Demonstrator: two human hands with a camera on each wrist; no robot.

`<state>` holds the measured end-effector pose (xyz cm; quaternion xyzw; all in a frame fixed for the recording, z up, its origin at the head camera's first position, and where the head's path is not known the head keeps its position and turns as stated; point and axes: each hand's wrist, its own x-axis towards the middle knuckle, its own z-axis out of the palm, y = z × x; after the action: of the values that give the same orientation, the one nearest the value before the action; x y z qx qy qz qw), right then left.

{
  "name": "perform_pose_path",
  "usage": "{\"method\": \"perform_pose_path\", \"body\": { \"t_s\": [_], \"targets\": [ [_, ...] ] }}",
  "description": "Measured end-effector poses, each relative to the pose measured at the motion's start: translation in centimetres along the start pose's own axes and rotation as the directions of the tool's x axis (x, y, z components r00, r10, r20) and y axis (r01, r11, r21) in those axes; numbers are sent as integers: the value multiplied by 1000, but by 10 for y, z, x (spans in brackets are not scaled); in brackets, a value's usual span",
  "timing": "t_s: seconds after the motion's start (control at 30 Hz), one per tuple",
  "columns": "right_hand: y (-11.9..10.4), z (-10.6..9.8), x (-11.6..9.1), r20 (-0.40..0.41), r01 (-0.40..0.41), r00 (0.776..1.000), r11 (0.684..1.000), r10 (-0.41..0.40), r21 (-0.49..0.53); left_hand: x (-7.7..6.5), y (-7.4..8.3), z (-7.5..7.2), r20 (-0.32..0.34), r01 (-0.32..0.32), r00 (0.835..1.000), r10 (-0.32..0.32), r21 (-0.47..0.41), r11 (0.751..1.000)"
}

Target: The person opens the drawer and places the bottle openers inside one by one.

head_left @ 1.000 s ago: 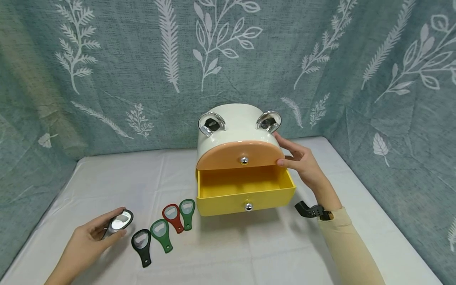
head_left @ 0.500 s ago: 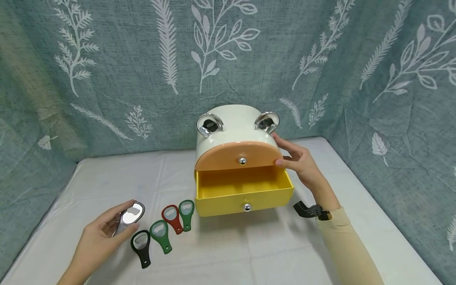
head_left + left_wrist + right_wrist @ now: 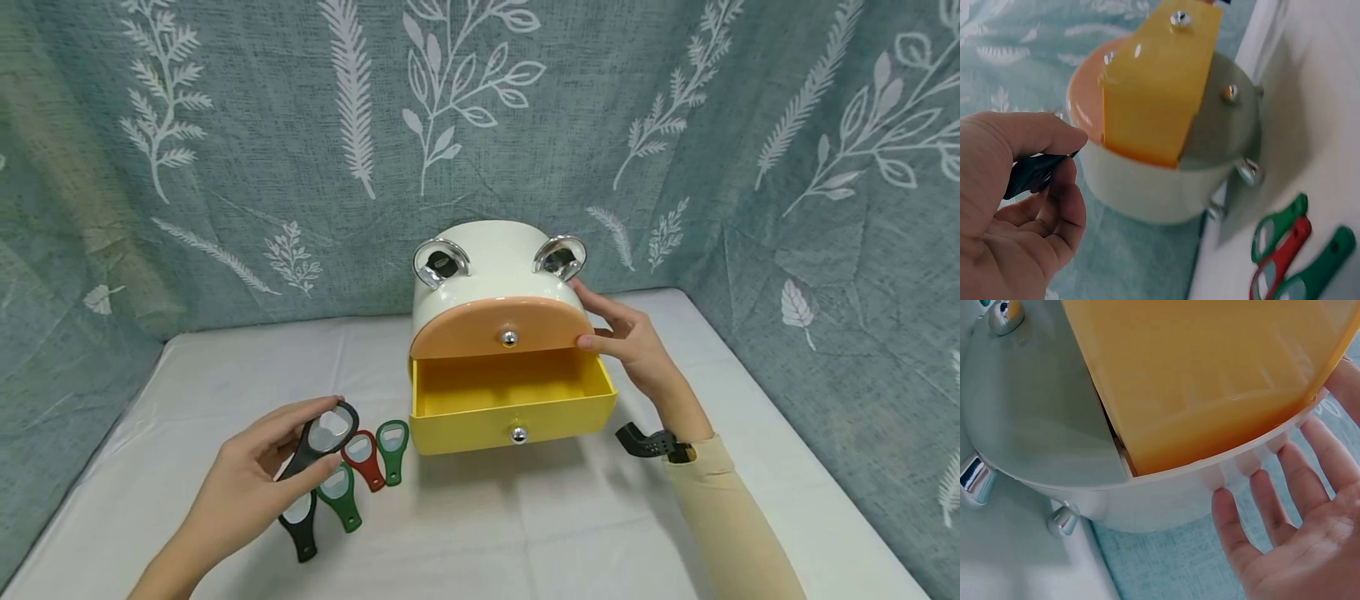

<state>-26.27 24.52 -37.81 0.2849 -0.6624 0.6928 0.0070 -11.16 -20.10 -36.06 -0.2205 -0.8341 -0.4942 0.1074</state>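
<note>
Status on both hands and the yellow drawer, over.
Left hand pinches black bottle opener. Right hand touches white cabinet. Yellow drawer open, nothing blocking it.

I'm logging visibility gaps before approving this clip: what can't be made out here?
Head view: handle end of the held black opener, behind the left hand.
Head view: top of the lying black opener, covered by that hand.
Head view: pale lower front, hidden by the yellow drawer.
Head view: wristband detail, too small.
Left wrist view: one green opener, cut by the bottom edge.
</note>
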Motion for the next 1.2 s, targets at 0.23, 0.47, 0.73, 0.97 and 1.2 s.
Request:
{"method": "perform_pose_path", "body": {
  "t_s": [0.23, 0.47, 0.73, 0.97, 1.2],
  "targets": [
    [1, 0, 0, -2, -3, 1000, 1000, 3, -9, 19, 18, 14, 49, -78, 996, 81, -58, 995],
    [0, -1, 0, -4, -7, 1000, 1000, 7, -5, 42, 23, 31, 134, -118, 982, 135, -125, 985],
    [0, -1, 0, -2, -9, 1000, 1000, 9, -1, 62, 28, 46, 152, -184, 968, 201, -124, 975],
    [0, -1, 0, -3, -15, 1000, 1000, 15, -4, 73, 32, 51, 138, -209, 966, 217, -68, 976],
    [-1, 0, 0, -1, -9, 1000, 1000, 9, -1, 80, 32, 52, 139, -223, 963, 229, -54, 973]
  ]
}}
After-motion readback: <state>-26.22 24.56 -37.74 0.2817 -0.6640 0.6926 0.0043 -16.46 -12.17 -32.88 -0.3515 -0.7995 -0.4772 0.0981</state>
